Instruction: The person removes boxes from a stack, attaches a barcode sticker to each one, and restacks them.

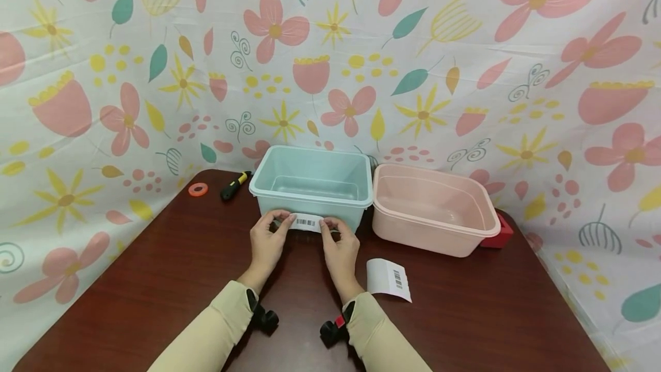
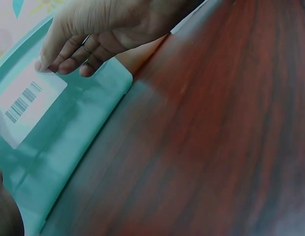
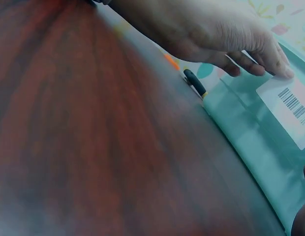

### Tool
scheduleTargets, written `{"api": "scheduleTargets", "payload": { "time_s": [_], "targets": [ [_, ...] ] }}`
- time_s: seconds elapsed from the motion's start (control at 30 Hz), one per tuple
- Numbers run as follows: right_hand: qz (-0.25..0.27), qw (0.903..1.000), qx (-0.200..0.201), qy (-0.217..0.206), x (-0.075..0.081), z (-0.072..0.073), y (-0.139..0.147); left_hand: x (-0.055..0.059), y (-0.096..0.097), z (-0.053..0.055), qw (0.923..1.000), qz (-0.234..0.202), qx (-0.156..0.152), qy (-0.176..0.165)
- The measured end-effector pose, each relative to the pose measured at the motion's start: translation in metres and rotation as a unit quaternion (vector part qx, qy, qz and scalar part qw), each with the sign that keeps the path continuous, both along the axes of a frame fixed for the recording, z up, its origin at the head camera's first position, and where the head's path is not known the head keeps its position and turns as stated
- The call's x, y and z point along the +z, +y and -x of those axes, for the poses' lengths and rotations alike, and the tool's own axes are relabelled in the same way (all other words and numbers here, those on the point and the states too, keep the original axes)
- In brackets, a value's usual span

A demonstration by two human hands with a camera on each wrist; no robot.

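A white barcode label (image 1: 307,223) is stretched between both hands in front of the light blue bin (image 1: 330,211). My left hand (image 1: 266,245) pinches its left end between thumb and fingers. At the other end, my right hand (image 1: 342,252) holds the label's edge in the same way. In the left wrist view the label (image 2: 29,105) lies close over the bin's front wall (image 2: 93,110); whether it is stuck there I cannot tell. The right wrist view shows the left hand's fingertips (image 3: 285,71) on a label corner.
A pink bin (image 1: 434,228) stands right of the blue one, with a red object (image 1: 500,234) partly hidden behind it. A curled white sheet with a barcode (image 1: 387,279) lies on the brown table (image 1: 465,314). Back left are a black-and-yellow handled tool (image 1: 234,187) and an orange ring (image 1: 198,189).
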State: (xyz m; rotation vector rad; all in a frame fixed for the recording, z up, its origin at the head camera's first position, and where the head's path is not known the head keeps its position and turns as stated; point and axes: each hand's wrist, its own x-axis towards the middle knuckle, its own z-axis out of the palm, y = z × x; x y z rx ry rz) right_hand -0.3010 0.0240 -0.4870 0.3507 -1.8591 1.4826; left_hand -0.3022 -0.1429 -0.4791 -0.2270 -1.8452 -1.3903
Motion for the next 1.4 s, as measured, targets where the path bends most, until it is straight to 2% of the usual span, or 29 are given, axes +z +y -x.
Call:
{"api": "scheduleTargets", "payload": {
  "time_s": [0.23,0.57,0.8,1.13,1.4],
  "targets": [
    [-0.038,0.9984,-0.008,0.042,0.0,0.003,0.001,-0.001,0.004,0.002,0.9985,0.019,0.051,0.009],
    [-0.06,0.9945,-0.034,0.079,0.0,0.008,-0.001,-0.002,0.009,0.006,0.9964,0.026,0.079,0.018],
    [-0.063,0.993,-0.054,0.084,0.0,0.01,-0.004,-0.002,0.012,0.008,0.9947,0.03,0.095,0.028],
    [-0.074,0.9901,-0.072,0.096,0.001,0.013,-0.007,-0.001,0.015,0.01,0.9914,0.033,0.125,0.02],
    [-0.078,0.9887,-0.085,0.096,0.003,0.014,-0.009,0.001,0.017,0.009,0.9901,0.029,0.137,0.01]
  ]
}}
